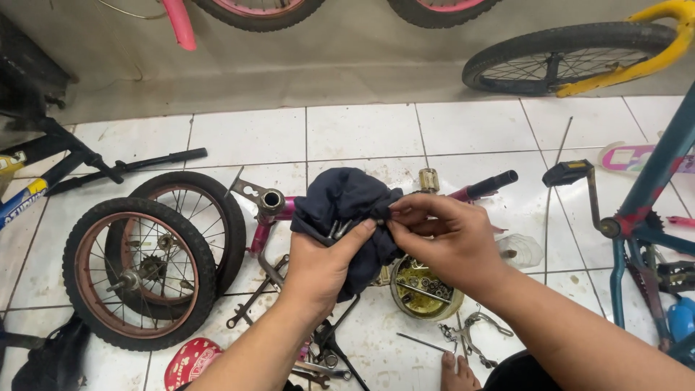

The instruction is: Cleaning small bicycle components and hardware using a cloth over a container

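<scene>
A person is sitting over a white tiled floor (pixel 362 130), looking down at both bare hands in the centre of the frame. The left hand (pixel 318 264) is gripping a dark navy rag (pixel 344 203) from below, its thumb pressing against a small metal part (pixel 339 230) poking out of the cloth; what the part is cannot be made out. The right hand (pixel 449 239) is pinching the rag's right edge with closed fingertips.

The tiles are smudged with grime, their grout lines running across the frame. Along the top, a grey wall (pixel 347 43) is meeting the floor, with pink-rimmed wheels and a yellow-forked bicycle wheel (pixel 565 58) leaning there.

At the left, two small wheels with rusty rims (pixel 137 271) are lying overlapped. Behind the hands, a magenta bicycle frame (pixel 279 210) is lying on the tiles. Just below the right hand, a round tin of greasy small parts (pixel 423 289) is sitting. Wrenches (pixel 250 304) and a brake caliper (pixel 478 326) are scattered near the bottom, beside a bare foot (pixel 456 373). At the right edge, a teal bicycle frame (pixel 651 188) with a black pedal is standing.
</scene>
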